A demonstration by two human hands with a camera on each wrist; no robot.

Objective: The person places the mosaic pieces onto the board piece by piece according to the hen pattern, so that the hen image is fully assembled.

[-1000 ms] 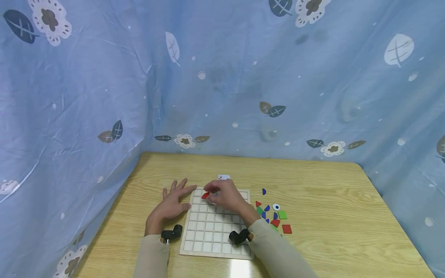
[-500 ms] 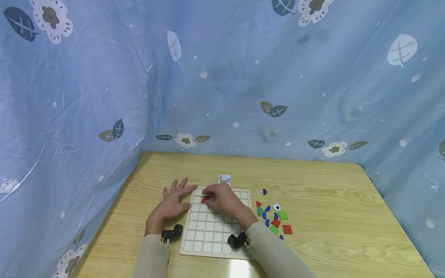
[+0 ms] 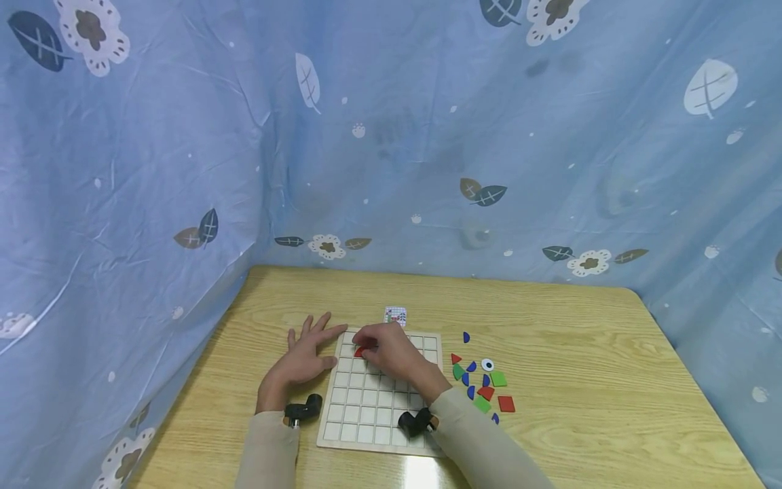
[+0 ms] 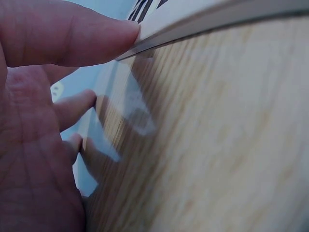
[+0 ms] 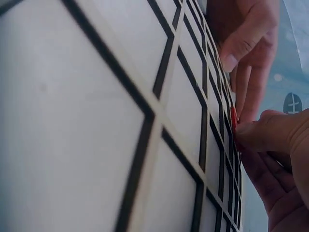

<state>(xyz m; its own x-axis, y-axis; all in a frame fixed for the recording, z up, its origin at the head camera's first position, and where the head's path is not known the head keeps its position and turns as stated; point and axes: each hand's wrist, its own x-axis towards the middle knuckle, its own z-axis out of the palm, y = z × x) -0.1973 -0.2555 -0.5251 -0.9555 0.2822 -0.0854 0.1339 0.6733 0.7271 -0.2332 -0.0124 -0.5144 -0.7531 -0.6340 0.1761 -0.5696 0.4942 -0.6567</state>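
Note:
A pale grid board with square cells lies on the wooden table. Near its upper left, my right hand pinches a small red tile between thumb and fingers, low against the grid. In the right wrist view the red tile shows as a thin sliver by the thumb; its full outline is hidden. My left hand rests at the board's left side with fingers spread. The left wrist view has its thumb touching the edge of the board.
Right of the board lie loose flat pieces: blue half-rounds, a red square, green squares and a white ring-like disc with a dark centre. A small printed card lies behind the board. Patterned blue cloth hangs beyond the table.
My right hand has moved slightly toward me with the red tile, lowering it to the grid, and more of the card shows. The left hand has stayed in place.

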